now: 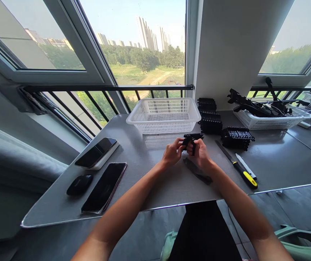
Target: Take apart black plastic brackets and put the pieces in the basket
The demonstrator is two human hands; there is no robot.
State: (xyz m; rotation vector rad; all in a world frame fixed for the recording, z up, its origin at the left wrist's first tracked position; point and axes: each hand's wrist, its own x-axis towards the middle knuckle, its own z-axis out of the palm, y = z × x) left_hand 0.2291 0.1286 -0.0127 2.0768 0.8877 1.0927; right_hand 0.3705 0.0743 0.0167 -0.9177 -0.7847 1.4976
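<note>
Between my two hands, just above the grey table (155, 188), is a small black plastic part (193, 137) whose exact kind I cannot make out. My left hand (172, 153) pinches its left end between thumb and fingers. On the right side my right hand (201, 154) is closed around it, thumb toward me. Below my hands lies a dark, thin, glossy piece (197, 171) on the tabletop. Right of my right hand rest a file with a yellow and black handle (244, 175) and a white marker pen (246, 166).
A white perforated basket (166, 128) stands behind my hands. Stacks of black ribbed parts (211, 122) and another black stack (236, 137) are to its right. A second white basket (269, 123) holds black parts and cables. Phones (105, 186) and a black case (79, 185) lie left.
</note>
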